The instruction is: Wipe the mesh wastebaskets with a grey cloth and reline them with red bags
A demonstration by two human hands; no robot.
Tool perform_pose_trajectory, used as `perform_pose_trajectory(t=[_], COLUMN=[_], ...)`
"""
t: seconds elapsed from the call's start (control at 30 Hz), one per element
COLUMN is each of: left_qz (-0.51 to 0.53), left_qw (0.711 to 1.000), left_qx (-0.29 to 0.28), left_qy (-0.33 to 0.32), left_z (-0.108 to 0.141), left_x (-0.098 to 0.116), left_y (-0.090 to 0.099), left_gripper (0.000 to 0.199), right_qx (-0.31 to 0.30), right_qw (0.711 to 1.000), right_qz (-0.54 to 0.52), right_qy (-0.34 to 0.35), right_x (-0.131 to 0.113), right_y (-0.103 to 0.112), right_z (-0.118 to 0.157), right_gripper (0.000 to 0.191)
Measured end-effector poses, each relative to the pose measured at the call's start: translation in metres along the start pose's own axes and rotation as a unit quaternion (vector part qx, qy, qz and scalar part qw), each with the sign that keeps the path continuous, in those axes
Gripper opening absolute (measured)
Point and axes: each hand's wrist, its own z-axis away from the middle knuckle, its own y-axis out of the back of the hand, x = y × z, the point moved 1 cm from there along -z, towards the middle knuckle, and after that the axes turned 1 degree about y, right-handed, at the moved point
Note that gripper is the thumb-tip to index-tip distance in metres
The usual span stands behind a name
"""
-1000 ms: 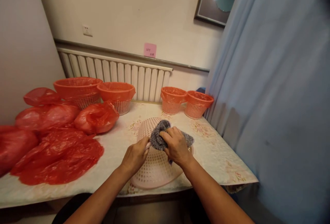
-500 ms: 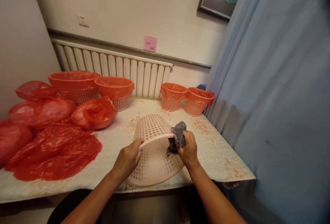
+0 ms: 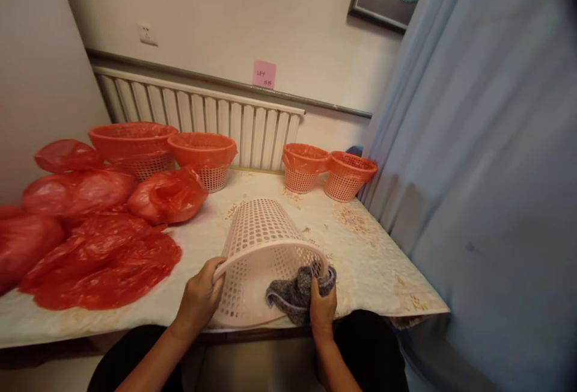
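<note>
A pale pink perforated plastic basket (image 3: 261, 223) lies on its side on the table, its mouth tipped toward me. My left hand (image 3: 198, 296) is closed on the left part of its rim. At the right part of the rim, my right hand (image 3: 323, 308) is closed on a grey cloth (image 3: 288, 296), which is folded over the rim. Part of the cloth hangs inside the basket's mouth. The fingertips of my right hand are partly hidden by cloth and rim.
Red plastic bags (image 3: 103, 260) are heaped on the left of the flower-patterned table cover (image 3: 374, 260). Several bag-lined baskets (image 3: 211, 163) stand along the back, before a radiator (image 3: 243, 127). A blue curtain (image 3: 473, 169) hangs at the right.
My right hand and the cloth have moved down along the basket's right rim. The basket has turned, and my left hand has shifted left and lower with its rim.
</note>
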Motion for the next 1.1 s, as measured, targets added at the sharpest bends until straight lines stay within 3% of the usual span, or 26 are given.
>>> perform_pose_trajectory(t=[0.13, 0.2, 0.3, 0.37, 0.43, 0.5, 0.7, 0.83, 0.97, 1.1], left_qz=[-0.025, -0.053, -0.063, -0.038, -0.005, 0.023, 0.055, 0.066, 0.073, 0.072], left_qw=[0.993, 0.991, 0.995, 0.999, 0.999, 0.997, 0.988, 0.989, 0.989, 0.99], left_qx=[0.015, 0.009, 0.022, 0.014, -0.01, -0.033, -0.073, -0.055, -0.048, -0.042], left_qy=[0.113, 0.125, 0.068, 0.01, -0.039, -0.07, -0.121, -0.123, -0.117, -0.113], left_z=[0.019, 0.018, 0.002, -0.014, -0.029, -0.039, -0.037, -0.03, -0.026, -0.019], left_x=[-0.014, -0.011, 0.007, 0.023, 0.036, 0.043, 0.034, 0.027, 0.024, 0.018], left_y=[0.005, 0.007, 0.011, 0.012, 0.01, 0.007, -0.001, -0.001, 0.001, 0.002], left_gripper=[0.018, 0.02, 0.028, 0.033, 0.036, 0.041, 0.049, 0.048, 0.045, 0.044], right_qx=[-0.062, -0.05, -0.096, -0.165, -0.223, -0.25, -0.26, -0.217, -0.113, -0.04], right_qw=[0.996, 0.99, 0.944, 0.892, 0.844, 0.818, 0.831, 0.877, 0.954, 0.996], right_qz=[-0.013, -0.001, 0.001, 0.039, 0.091, 0.125, 0.09, 0.023, 0.0, 0.009], right_qy=[0.07, 0.135, 0.316, 0.419, 0.48, 0.503, 0.483, 0.428, 0.278, 0.081], right_x=[-0.048, -0.084, -0.143, -0.176, -0.199, -0.209, -0.188, -0.15, -0.099, -0.039], right_y=[0.005, 0.011, 0.02, 0.023, 0.024, 0.024, 0.027, 0.032, 0.033, 0.026], right_z=[-0.024, -0.042, -0.058, -0.057, -0.051, -0.044, -0.049, -0.058, -0.052, -0.025], right_gripper=[0.04, 0.029, 0.018, 0.028, 0.036, 0.038, 0.046, 0.036, 0.017, 0.039])
